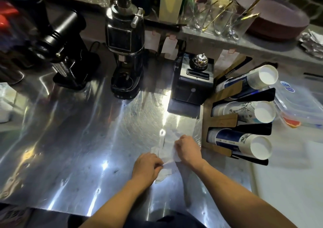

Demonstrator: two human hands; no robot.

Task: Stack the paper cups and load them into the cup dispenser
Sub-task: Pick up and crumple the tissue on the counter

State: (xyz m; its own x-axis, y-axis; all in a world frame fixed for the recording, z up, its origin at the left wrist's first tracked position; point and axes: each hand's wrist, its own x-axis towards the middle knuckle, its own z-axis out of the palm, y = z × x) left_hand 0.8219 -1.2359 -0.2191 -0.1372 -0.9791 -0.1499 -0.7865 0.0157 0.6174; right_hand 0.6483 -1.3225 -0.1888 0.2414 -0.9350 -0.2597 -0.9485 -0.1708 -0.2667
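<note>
Both hands grip a clear plastic wrapper on the shiny steel tabletop; the left hand pinches its near part, the right hand is closed on its far part; paper cups lie stacked in the cup dispenser (three rows) at right; coffee grinders stand behind.

Counter: silver, streaked with white glare. Near its right edge, cup holder was brown and black. Top cup stack: white and dark blue. Middle cup stack: white, dark line drawing. Bottom cup stack: dark blue band, white toward the mouth. Grinder at the back edge was black with silver trim. Straw box: pale yellow-green. Plates: dusky purple. Wrapper was translucent white.
</note>
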